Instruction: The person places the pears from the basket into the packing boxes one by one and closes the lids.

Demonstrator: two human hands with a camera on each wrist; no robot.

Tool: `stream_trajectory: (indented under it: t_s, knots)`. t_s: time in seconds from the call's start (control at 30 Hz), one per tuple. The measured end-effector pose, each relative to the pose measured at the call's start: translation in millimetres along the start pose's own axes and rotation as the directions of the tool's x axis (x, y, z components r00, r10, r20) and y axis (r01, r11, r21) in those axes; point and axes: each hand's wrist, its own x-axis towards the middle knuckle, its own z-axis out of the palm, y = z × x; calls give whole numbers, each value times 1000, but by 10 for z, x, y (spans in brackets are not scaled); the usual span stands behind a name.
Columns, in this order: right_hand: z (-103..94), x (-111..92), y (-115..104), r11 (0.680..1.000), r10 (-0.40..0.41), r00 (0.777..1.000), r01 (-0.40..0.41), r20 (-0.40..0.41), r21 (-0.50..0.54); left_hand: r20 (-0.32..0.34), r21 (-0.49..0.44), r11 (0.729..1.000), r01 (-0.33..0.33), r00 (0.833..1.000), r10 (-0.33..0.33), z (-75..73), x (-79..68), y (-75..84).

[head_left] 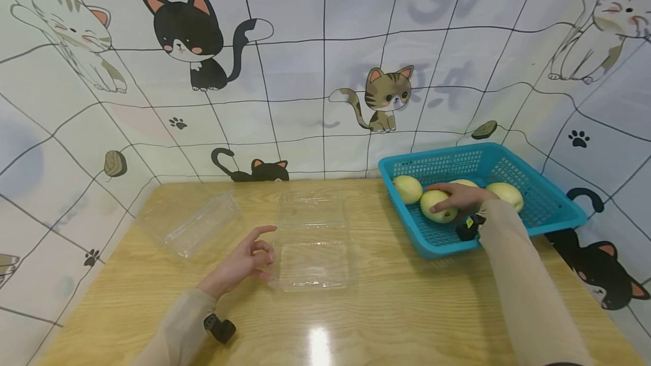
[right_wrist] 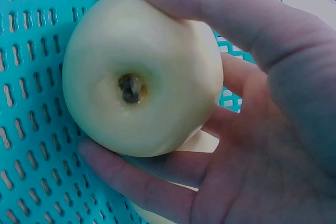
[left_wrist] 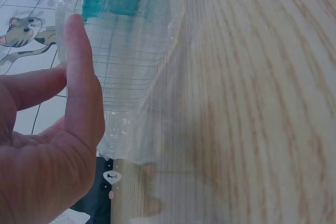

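In the blue basket my right hand (head_left: 458, 197) grips a pale yellow apple (right_wrist: 142, 72), thumb over the top and fingers curled around its far side and beneath. The apple's dark calyx faces the wrist camera, and the basket floor lies close below it. My left hand (head_left: 246, 261) is at the left edge of an opened clear plastic clamshell box (head_left: 314, 264), fingers loosely bent, fingertips right at its side. From the left wrist view, a finger (left_wrist: 81, 87) extends along the box's clear wall.
The blue mesh basket (head_left: 422, 250) stands at the right back and holds more pale apples (head_left: 407, 190). A second clear plastic box (head_left: 203, 225) lies slanted at the left. Cat-print cloth (head_left: 305, 72) surrounds the wooden table (head_left: 396, 309) at the back and sides.
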Motion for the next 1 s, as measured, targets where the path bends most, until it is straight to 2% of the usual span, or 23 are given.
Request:
stream_trajectory:
  t_s: [0.23, 0.53, 0.73, 1.0]
  knots:
    - [-19, -3, 3, 992, -47, 998, 41, -45, -115, 0, 6, 1000, 0, 1000, 0, -1, 2, 1]
    - [-8, -34, -44, 975, -115, 986, 89, -122, -203, 3, 9, 1000, 2, 1000, -2, 3, -9, 4]
    - [-4, -47, -76, 943, -194, 964, 132, -182, -306, 1, 11, 1000, 8, 1000, -8, 5, -12, 2]
    - [-11, -34, -146, 896, -247, 935, 120, -253, -428, 6, -8, 1000, 8, 1000, -8, 6, 3, 8]
